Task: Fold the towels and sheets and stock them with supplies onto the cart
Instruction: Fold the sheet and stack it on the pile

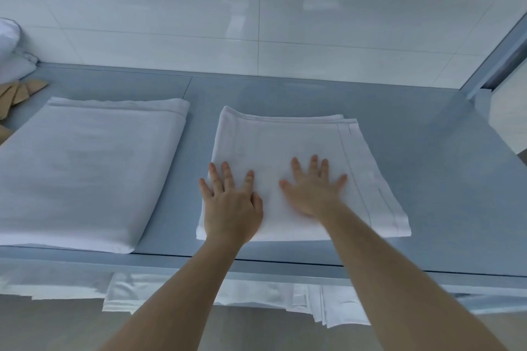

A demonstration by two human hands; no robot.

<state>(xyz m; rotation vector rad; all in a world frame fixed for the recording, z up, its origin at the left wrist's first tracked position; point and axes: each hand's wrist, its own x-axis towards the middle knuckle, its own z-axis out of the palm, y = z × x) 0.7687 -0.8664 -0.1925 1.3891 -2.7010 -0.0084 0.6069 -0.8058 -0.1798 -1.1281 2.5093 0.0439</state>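
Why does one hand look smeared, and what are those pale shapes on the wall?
In the head view, the right hand is motion-blurred at the palm and wrist, while the left hand is sharper; both lie flat on the folded sheet. The pale shapes are reflections on the glossy wall tiles. The wide lens bends the table edge and stretches the forearms.

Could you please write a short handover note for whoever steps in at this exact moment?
Left hand and right hand: both flat, fingers spread, pressing on the folded sheet in the middle of the table.
A second folded sheet lies apart to its left.
More white linen sits on the shelf below.
Done: two pieces folded.
Left: fold the rest, load the cart, which is not in view.
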